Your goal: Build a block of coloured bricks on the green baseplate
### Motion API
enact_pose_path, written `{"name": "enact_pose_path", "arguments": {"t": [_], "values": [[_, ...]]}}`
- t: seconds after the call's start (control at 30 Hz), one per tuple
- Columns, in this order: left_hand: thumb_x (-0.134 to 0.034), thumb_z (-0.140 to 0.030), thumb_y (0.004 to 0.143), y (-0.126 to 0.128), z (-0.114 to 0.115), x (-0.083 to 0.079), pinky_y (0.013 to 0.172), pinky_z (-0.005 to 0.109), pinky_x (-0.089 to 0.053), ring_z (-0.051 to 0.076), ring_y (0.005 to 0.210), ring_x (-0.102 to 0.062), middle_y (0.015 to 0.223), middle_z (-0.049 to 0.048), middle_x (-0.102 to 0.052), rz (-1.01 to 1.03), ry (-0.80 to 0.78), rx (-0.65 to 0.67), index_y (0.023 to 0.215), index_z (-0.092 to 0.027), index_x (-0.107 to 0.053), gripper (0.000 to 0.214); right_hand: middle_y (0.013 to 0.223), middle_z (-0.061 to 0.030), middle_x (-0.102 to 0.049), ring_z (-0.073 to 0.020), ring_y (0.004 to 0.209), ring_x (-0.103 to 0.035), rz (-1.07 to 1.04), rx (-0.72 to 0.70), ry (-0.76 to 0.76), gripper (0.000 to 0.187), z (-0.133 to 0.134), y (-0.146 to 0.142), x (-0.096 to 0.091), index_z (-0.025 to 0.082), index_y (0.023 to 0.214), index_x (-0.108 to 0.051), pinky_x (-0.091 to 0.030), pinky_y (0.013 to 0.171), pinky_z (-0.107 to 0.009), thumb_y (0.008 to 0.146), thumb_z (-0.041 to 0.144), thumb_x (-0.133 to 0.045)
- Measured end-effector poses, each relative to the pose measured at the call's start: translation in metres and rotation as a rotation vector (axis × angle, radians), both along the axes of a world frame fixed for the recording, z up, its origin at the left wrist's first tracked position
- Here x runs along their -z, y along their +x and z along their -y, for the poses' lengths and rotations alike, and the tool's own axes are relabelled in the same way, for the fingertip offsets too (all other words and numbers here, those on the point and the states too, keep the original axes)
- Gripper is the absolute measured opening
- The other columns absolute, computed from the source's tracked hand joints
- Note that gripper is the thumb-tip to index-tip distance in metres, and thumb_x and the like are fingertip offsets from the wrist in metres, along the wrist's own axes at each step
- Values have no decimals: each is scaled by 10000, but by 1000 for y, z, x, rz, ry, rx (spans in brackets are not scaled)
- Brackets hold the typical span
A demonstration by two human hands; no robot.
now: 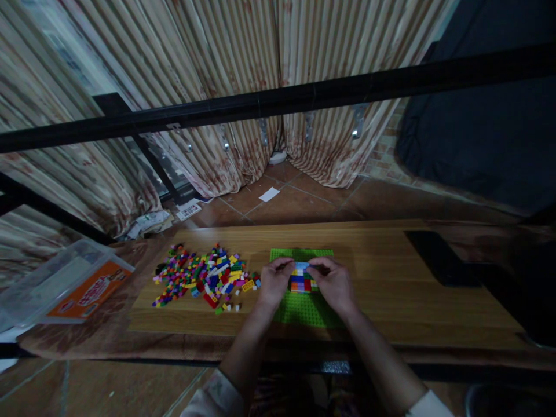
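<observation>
A green baseplate (pixel 304 313) lies on a light wooden board (pixel 391 289). On it stands a small block of stacked bricks (pixel 300 279) in blue, yellow, orange, red and purple. My left hand (pixel 274 282) and my right hand (pixel 333 284) sit on either side of that block. Both hands have their fingers curled, with the fingertips meeting over a pale brick on top of the block. Left of the plate is a loose pile of many coloured bricks (pixel 202 275).
A clear plastic box with an orange label (pixel 72 284) sits at the far left. A dark flat object (pixel 438 258) lies at the board's right end. A black metal bar (pixel 278 104) crosses the view above. Striped curtains (pixel 208 87) hang over a tiled floor.
</observation>
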State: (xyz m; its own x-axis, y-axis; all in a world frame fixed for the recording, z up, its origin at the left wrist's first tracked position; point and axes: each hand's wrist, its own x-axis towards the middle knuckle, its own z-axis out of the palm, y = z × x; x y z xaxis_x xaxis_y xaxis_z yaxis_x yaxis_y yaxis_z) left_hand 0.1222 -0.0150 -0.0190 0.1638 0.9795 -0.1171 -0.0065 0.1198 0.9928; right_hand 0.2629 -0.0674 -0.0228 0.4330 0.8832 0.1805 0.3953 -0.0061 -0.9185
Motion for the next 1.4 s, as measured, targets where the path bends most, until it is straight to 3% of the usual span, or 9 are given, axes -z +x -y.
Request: {"name": "enact_pose_path", "arguments": {"t": [0.2, 0.43, 1.07, 1.17, 1.3, 1.4], "values": [[-711, -281, 680, 2, 1, -2, 675, 249, -490, 136, 669, -623, 744, 25, -724, 29, -27, -30, 808, -156, -754, 183, 905, -72, -699, -209, 815, -646, -109, -5, -4, 286, -3, 4, 7, 191, 873, -729, -501, 765, -355, 753, 430, -627], [-723, -292, 655, 4, 1, -3, 635, 243, -480, 134, 642, -608, 712, 22, -712, 61, -51, -40, 783, -156, -750, 188, 891, -81, -714, -206, 772, -639, -153, -12, -29, 301, -7, 5, 14, 183, 851, -745, -503, 745, -359, 756, 445, -632], [-744, -277, 616, 5, -5, 2, 616, 248, -469, 128, 604, -590, 665, 10, -693, 77, -69, -38, 708, -165, -738, 145, 870, -70, -724, -215, 795, -661, -107, -18, -32, 284, -5, 2, 13, 194, 847, -737, -513, 771, -373, 772, 436, -608], [-748, -338, 645, 3, -1, 3, 687, 270, -505, 150, 686, -634, 753, 32, -722, 88, -63, -39, 765, -159, -740, 216, 959, -95, -736, -235, 876, -674, -176, 32, 15, 355, 3, 5, 21, 184, 947, -728, -516, 835, -407, 803, 474, -580], [-669, -480, 762, -6, 14, 9, 870, 344, -516, 214, 943, -674, 1042, 114, -726, 127, -81, -82, 989, -150, -719, 404, 1092, -129, -711, -264, 1015, -650, -151, 157, 21, 444, 23, 7, 27, 169, 1078, -686, -479, 934, -465, 852, 514, -522], [-568, -525, 845, -11, 33, 12, 1012, 403, -457, 251, 1183, -587, 1264, 125, -637, 101, -88, -88, 1151, -193, -670, 464, 1236, -143, -648, -267, 1147, -596, -133, 119, -25, 497, 38, 0, 25, 171, 1213, -618, -433, 1005, -482, 886, 518, -478]]}}
